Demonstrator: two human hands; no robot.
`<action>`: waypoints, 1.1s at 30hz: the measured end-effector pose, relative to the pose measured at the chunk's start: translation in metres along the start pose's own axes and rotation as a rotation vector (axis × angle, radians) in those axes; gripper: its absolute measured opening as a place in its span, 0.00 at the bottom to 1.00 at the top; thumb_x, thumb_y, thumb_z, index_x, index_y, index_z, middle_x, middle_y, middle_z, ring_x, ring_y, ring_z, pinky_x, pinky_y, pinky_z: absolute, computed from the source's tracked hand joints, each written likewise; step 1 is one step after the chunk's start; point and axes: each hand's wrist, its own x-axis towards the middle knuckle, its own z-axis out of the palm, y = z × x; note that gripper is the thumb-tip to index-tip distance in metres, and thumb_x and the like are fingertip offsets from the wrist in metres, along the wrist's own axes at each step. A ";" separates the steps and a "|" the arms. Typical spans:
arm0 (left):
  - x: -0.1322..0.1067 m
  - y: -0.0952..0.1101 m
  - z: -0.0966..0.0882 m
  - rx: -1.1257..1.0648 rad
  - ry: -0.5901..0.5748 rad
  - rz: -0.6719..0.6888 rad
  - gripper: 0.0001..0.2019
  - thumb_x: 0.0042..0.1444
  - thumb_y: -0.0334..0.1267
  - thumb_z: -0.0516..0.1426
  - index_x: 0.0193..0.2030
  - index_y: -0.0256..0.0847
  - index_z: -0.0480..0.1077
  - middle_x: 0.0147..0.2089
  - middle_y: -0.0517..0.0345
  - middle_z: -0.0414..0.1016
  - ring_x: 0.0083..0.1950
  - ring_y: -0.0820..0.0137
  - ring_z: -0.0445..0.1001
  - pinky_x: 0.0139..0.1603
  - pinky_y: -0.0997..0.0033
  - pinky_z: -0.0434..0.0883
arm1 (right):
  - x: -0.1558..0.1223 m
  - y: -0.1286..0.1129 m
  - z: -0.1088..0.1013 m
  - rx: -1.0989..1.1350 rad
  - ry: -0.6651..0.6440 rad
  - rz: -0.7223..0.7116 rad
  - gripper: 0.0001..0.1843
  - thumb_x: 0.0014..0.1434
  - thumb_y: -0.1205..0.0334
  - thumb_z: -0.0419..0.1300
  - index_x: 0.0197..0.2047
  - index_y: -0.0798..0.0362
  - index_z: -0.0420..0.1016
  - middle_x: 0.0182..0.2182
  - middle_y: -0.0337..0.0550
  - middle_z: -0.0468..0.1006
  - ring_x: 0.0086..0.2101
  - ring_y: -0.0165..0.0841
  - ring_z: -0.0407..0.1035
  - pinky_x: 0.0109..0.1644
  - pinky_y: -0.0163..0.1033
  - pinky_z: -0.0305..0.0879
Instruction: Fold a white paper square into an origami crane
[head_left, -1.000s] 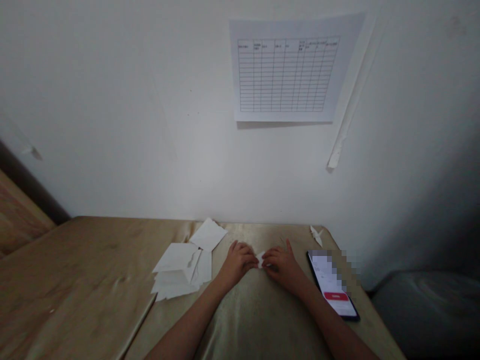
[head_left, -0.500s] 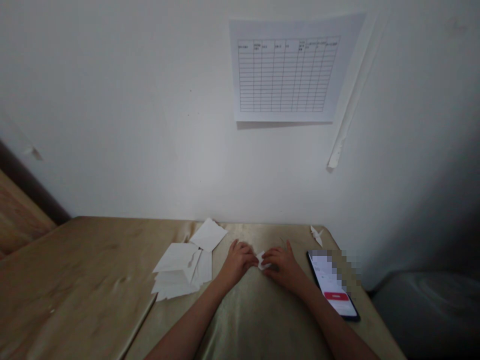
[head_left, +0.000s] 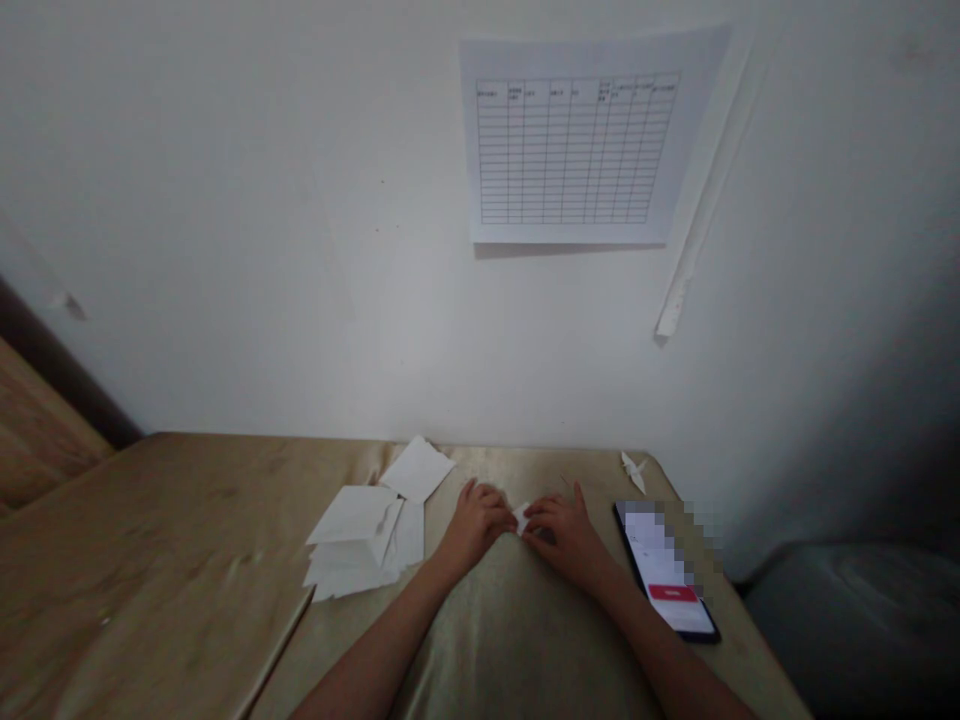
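A small piece of folded white paper (head_left: pixel 520 519) lies between my two hands, low over the tabletop. My left hand (head_left: pixel 480 520) pinches its left edge, with fingers curled and pressed together. From the other side, my right hand (head_left: pixel 561 530) has thumb and forefinger closed on the paper's right part, its little finger raised. The fingers cover much of the paper, so its exact shape is hidden. To the left of my left hand is a loose pile of white paper squares (head_left: pixel 352 520), with one more paper square (head_left: pixel 418 469) at its back corner.
A phone (head_left: pixel 667 570) with a lit screen lies right of my right arm. Behind it, near the back corner, sits a small folded paper bird (head_left: pixel 634 471). The table (head_left: pixel 187 560) has a shiny tan cover and meets a wall bearing a printed chart (head_left: pixel 574 150).
My right thumb and fingers have shifted slightly on the paper, and a little less of it shows. My left hand stays nearly still.
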 end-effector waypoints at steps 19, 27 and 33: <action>0.000 0.000 0.000 0.008 -0.003 0.005 0.03 0.60 0.40 0.64 0.39 0.53 0.82 0.41 0.60 0.81 0.55 0.62 0.70 0.72 0.43 0.45 | 0.005 0.011 0.007 -0.178 0.043 -0.167 0.08 0.63 0.63 0.62 0.39 0.39 0.81 0.44 0.35 0.83 0.53 0.38 0.71 0.68 0.72 0.16; 0.001 -0.001 0.001 -0.002 -0.013 -0.008 0.04 0.57 0.43 0.66 0.39 0.53 0.82 0.42 0.60 0.81 0.54 0.62 0.71 0.71 0.43 0.47 | 0.007 0.018 0.009 -0.254 0.058 -0.293 0.08 0.65 0.64 0.61 0.38 0.41 0.80 0.42 0.34 0.83 0.54 0.36 0.70 0.70 0.70 0.16; -0.001 -0.001 0.001 -0.018 0.009 -0.002 0.06 0.56 0.45 0.67 0.39 0.52 0.82 0.43 0.59 0.81 0.55 0.62 0.70 0.71 0.44 0.46 | 0.006 0.015 0.006 -0.241 0.053 -0.247 0.10 0.65 0.67 0.58 0.41 0.44 0.79 0.43 0.37 0.83 0.52 0.36 0.71 0.71 0.71 0.20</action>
